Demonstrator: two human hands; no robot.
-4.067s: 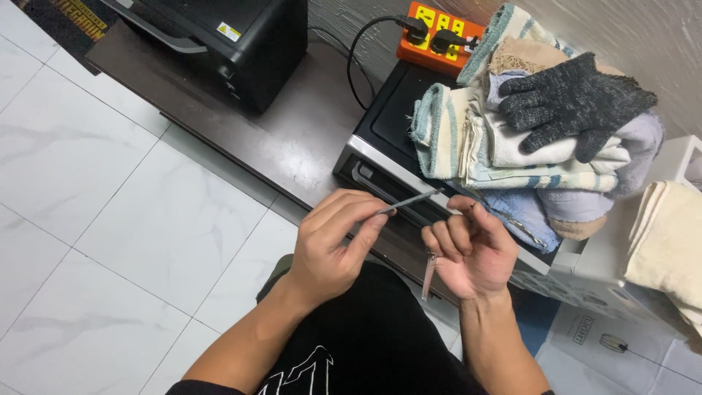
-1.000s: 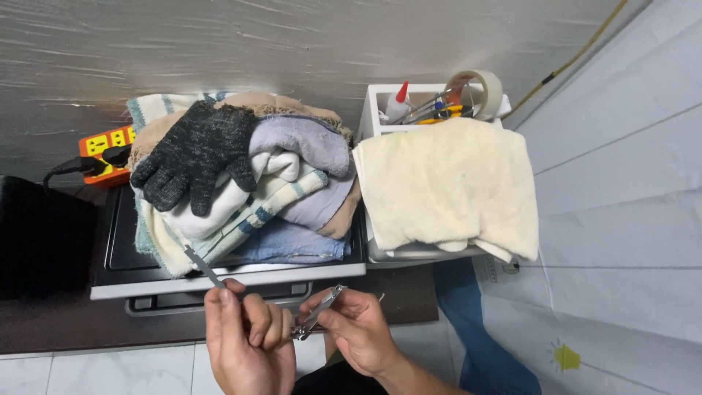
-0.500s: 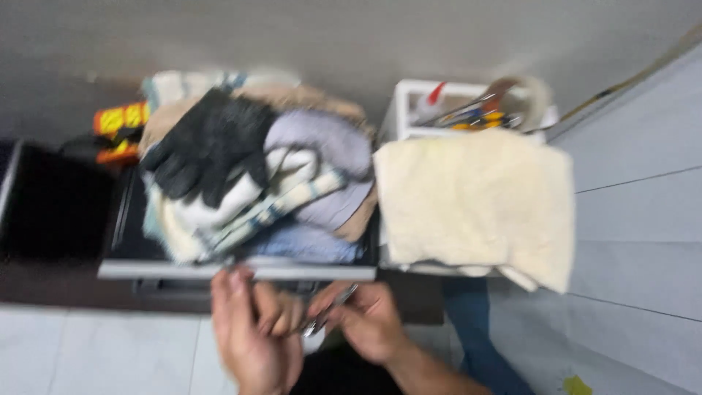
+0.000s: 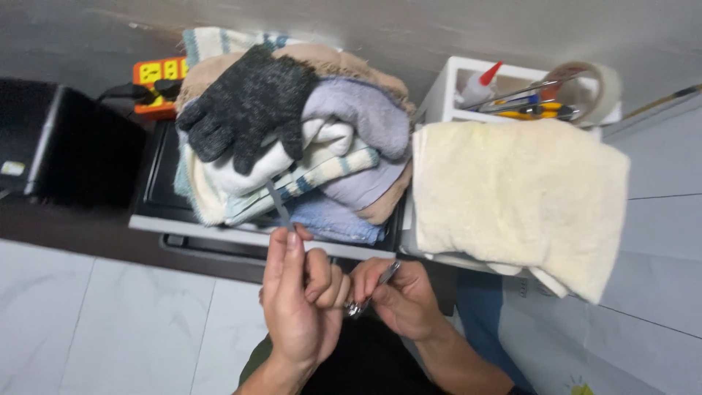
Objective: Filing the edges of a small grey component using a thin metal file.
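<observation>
My left hand [image 4: 298,298] grips a thin grey metal tool [image 4: 278,205] whose tip points up and away toward the pile of cloths. My right hand [image 4: 398,296] pinches a small silver metal tool [image 4: 373,289], held angled between fingers and thumb. The two hands touch each other at the fingers, low in the middle of the head view, above my dark-clothed lap.
A pile of folded towels [image 4: 329,168] topped by a dark knitted glove [image 4: 245,110] lies on a black appliance [image 4: 157,197]. A cream towel [image 4: 519,197] drapes over a white box [image 4: 446,95] holding a glue bottle, pens and a tape roll. An orange power strip [image 4: 157,77] sits behind.
The view has tilted and steadied after a blur. Both hands stay together with the same tools, now a little lower and more to the left in the frame.
</observation>
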